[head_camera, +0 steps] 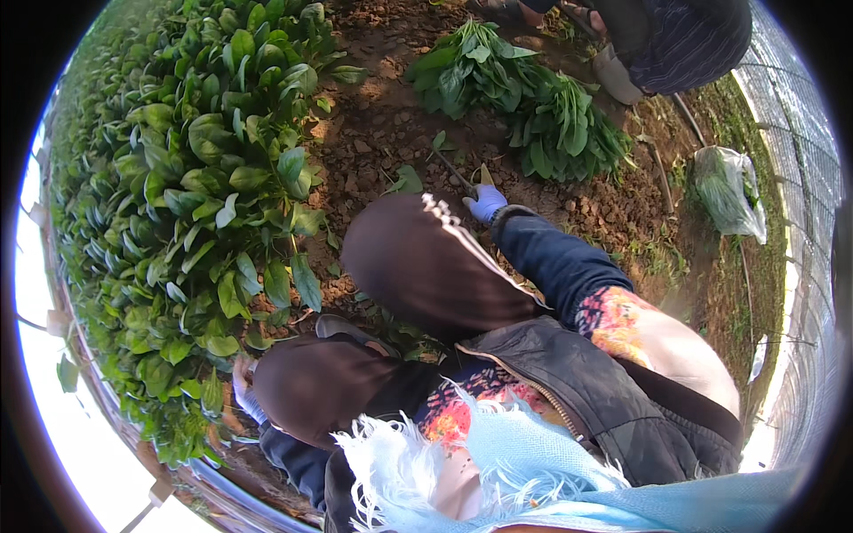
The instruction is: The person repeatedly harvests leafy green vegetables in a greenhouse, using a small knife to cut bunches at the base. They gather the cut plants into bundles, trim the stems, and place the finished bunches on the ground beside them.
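Note:
My right hand (485, 202), in a thin bluish-purple glove, is closed around a slim hand tool (454, 170) just beyond my raised knee. The tool's dark, narrow part slants up and left over the soil; its exact kind is unclear. My left hand (246, 394), gloved alike, is low at the edge of a dense bed of leafy greens (200, 180) that look like spinach. My other knee partly hides it, so its grip cannot be made out. Two heaps of cut leafy greens (476, 70) (566, 133) lie on the soil beyond my right hand.
Another person's leg and shoe (616, 73) are at the top right, beside the heaps. A clear plastic bag (730, 193) holding greens lies farther right. Bare, lumpy soil (363, 143) runs between the bed and heaps. Netting (810, 153) curves along the right side.

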{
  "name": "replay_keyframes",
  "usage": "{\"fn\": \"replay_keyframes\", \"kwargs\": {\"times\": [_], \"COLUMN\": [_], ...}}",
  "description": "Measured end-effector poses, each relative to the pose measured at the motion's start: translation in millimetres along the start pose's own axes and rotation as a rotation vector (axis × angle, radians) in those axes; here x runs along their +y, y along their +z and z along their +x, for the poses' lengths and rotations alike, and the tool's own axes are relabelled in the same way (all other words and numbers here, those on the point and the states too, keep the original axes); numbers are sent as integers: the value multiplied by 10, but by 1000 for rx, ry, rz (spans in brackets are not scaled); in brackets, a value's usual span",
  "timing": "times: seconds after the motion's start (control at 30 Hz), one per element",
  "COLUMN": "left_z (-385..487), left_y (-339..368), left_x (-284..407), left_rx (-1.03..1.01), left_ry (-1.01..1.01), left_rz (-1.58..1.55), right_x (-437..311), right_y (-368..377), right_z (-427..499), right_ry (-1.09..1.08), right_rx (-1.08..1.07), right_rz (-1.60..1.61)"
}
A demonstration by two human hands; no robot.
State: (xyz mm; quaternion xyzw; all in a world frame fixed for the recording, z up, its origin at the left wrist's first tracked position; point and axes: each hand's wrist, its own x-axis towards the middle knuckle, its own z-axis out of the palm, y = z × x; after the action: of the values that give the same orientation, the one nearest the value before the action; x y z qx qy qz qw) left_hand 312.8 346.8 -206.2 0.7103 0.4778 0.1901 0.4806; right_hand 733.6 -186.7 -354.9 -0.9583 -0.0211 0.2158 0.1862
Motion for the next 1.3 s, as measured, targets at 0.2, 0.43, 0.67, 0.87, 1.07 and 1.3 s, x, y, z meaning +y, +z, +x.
{"fn": "replay_keyframes", "kwargs": {"times": [0.2, 0.43, 0.67, 0.87, 1.07, 1.3], "left_z": [-153, 137, 636, 2030, 2802, 2860], "left_y": [418, 1823, 4284, 5572, 5294, 5188], "left_x": [2056, 2953, 2333, 2479, 2397, 2418], "left_rx": [-277, -1061, -1240, -766, -471, -493], "left_ry": [410, 581, 809, 1043, 862, 946], "left_rz": [316, 881, 1201, 1912, 2293, 2332], "right_x": [-33, 262, -20, -406, -1358, -2478], "right_y": [107, 201, 182, 164, 102, 594], "right_z": [137, 163, 77, 273, 842, 1595], "right_ry": [75, 25, 262, 185, 192, 208], "right_rx": [-93, -406, -364, -157, -416, -532], "right_rz": [-31, 415, 925, 1021, 1157, 1238]}}
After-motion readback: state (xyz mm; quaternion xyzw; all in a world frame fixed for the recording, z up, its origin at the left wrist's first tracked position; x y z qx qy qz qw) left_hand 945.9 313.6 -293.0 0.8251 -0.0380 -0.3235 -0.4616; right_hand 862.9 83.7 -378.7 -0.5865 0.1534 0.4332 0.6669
